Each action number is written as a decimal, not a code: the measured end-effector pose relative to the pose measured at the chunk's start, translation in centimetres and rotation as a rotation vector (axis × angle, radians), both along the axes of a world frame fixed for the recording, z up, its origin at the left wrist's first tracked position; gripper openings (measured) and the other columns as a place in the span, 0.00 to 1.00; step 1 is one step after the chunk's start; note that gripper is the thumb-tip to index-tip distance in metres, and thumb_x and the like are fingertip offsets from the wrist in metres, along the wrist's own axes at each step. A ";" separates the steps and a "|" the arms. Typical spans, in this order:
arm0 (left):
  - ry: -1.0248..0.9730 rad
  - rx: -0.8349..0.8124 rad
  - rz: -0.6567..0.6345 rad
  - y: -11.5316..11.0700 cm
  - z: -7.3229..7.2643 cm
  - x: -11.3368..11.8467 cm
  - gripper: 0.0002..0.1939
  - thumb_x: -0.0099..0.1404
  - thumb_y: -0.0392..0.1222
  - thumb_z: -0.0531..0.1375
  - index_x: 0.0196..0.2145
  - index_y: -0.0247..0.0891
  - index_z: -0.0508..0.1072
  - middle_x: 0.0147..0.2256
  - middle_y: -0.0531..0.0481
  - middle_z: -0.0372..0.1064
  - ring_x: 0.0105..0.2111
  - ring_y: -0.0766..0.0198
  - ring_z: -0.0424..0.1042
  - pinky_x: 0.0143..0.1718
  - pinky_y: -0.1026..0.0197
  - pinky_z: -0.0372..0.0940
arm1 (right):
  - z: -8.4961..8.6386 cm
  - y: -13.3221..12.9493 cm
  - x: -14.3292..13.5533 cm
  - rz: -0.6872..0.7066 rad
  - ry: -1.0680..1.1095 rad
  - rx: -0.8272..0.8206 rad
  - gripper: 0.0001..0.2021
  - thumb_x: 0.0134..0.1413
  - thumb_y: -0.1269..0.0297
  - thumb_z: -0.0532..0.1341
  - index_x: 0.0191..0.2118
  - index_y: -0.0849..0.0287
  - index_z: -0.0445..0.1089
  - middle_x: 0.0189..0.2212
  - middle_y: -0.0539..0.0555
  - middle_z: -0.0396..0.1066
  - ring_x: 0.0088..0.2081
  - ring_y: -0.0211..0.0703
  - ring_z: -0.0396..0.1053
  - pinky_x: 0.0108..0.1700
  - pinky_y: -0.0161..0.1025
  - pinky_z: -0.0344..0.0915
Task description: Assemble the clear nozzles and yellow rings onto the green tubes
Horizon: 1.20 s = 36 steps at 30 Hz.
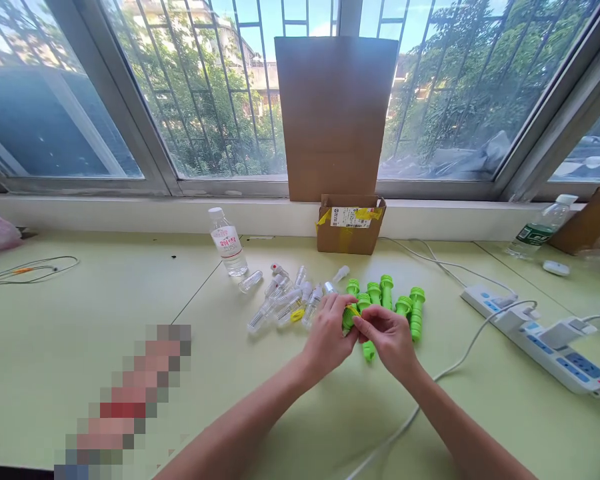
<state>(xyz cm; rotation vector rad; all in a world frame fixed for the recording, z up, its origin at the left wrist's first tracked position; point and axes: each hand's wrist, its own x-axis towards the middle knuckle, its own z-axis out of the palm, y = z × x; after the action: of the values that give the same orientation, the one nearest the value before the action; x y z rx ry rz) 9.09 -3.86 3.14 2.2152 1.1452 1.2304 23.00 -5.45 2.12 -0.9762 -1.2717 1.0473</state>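
Note:
My left hand (330,330) is closed around a green plastic piece (349,317), partly hidden by the fingers. A thin yellow part (353,309) lies against it, and my right hand (386,337) pinches at that spot with thumb and forefinger. Just beyond my hands stand and lie several ribbed green plastic tubes (417,315); another green tube (368,351) shows below my fingers. To the left is a loose heap of clear plastic tubes (286,307) with whitish caps, with a yellow piece (297,315) among them.
A labelled water bottle (229,243) stands behind the heap. Near the window sits a small cardboard box (349,230), with a tall cardboard sheet (336,120) behind. At right are a power strip (535,340), a white cable (450,370) and another bottle (540,227).

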 end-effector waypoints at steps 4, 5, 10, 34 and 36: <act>0.024 0.071 0.028 -0.3 0.1 0.1 0.21 0.59 0.30 0.56 0.50 0.40 0.63 0.42 0.46 0.64 0.44 0.56 0.62 0.46 0.55 0.61 | 0.4 -0.1 0.1 0.010 -0.048 0.029 0.13 0.47 0.55 0.68 0.26 0.57 0.68 0.21 0.48 0.64 0.22 0.39 0.65 0.25 0.37 0.63; 0.029 0.073 0.045 -0.4 0.0 0.1 0.22 0.59 0.29 0.56 0.51 0.40 0.62 0.43 0.45 0.64 0.44 0.56 0.62 0.46 0.54 0.61 | 0.4 -0.2 0.0 0.002 -0.070 0.011 0.14 0.47 0.54 0.68 0.26 0.57 0.68 0.21 0.48 0.65 0.22 0.39 0.65 0.25 0.37 0.63; 0.002 0.056 0.161 -0.7 -0.6 0.2 0.27 0.56 0.26 0.56 0.53 0.43 0.63 0.44 0.46 0.64 0.46 0.54 0.62 0.47 0.53 0.61 | 0.1 -0.4 -1.2 -0.124 -0.154 -0.043 0.17 0.44 0.49 0.68 0.28 0.57 0.67 0.21 0.50 0.66 0.22 0.40 0.64 0.24 0.37 0.62; -0.651 -0.792 -0.398 0.3 0.0 0.1 0.30 0.50 0.48 0.69 0.48 0.35 0.66 0.37 0.47 0.71 0.31 0.63 0.73 0.34 0.57 0.71 | 0.5 0.6 0.6 -0.036 0.022 -0.071 0.18 0.42 0.50 0.70 0.27 0.56 0.63 0.18 0.46 0.65 0.18 0.39 0.66 0.21 0.37 0.65; -0.648 -0.790 -0.350 0.2 0.0 0.2 0.31 0.49 0.48 0.70 0.47 0.35 0.65 0.37 0.46 0.71 0.29 0.63 0.73 0.31 0.58 0.70 | 0.3 0.6 0.7 -0.056 -0.016 -0.056 0.17 0.44 0.51 0.69 0.27 0.57 0.64 0.18 0.47 0.66 0.19 0.39 0.65 0.21 0.36 0.64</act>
<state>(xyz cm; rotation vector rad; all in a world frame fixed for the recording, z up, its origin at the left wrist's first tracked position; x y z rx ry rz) 9.30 -3.68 3.18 1.2239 0.7401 0.9849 23.71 -4.84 2.46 -1.0587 -1.2266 1.0381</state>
